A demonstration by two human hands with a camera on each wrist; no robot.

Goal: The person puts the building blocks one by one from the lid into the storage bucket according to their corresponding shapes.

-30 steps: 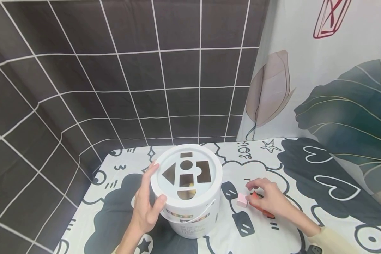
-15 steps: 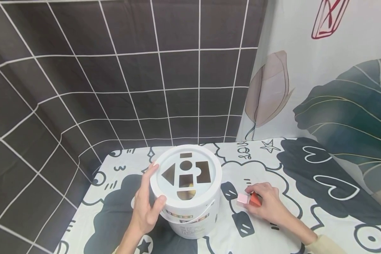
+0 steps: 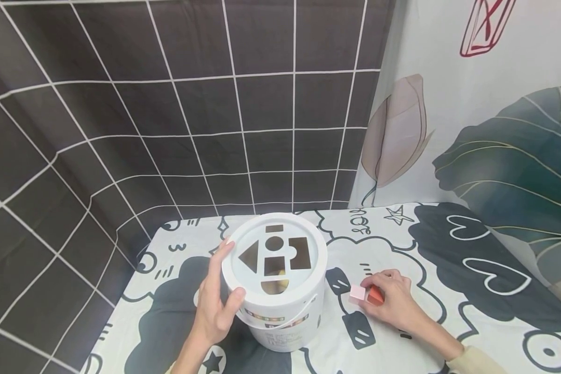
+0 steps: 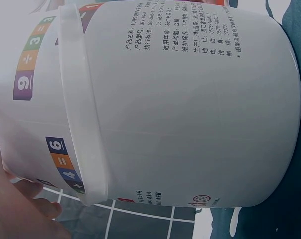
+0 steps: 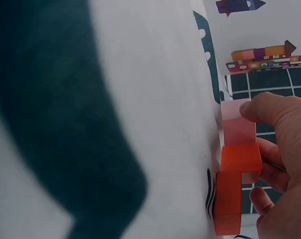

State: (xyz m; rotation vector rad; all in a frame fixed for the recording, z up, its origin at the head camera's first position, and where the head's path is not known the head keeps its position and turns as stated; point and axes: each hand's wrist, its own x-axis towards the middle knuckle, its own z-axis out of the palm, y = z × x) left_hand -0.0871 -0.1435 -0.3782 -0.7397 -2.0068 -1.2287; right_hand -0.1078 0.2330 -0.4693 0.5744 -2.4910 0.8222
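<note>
A white bucket stands upright, its lid cut with several shaped holes. My left hand rests along its left side, thumb and index finger spread at the lid's rim. The left wrist view shows the bucket's printed wall and white handle. To the right, my right hand is low over the cloth. Thumb and index finger pinch a pink cube, the index fingertip mostly hidden in the right wrist view. Orange-red blocks sit under the palm, right behind the cube.
A white cloth with black cartoon drawings covers the table. Behind it hangs a dark grey cloth with white grid lines. At the right is a pale curtain printed with leaves. Something yellow shows through the lid's holes.
My right hand has shifted slightly and its thumb and index finger now sit at the pink cube. The orange-red blocks look different, now under the palm. Left hand and bucket stay put.
</note>
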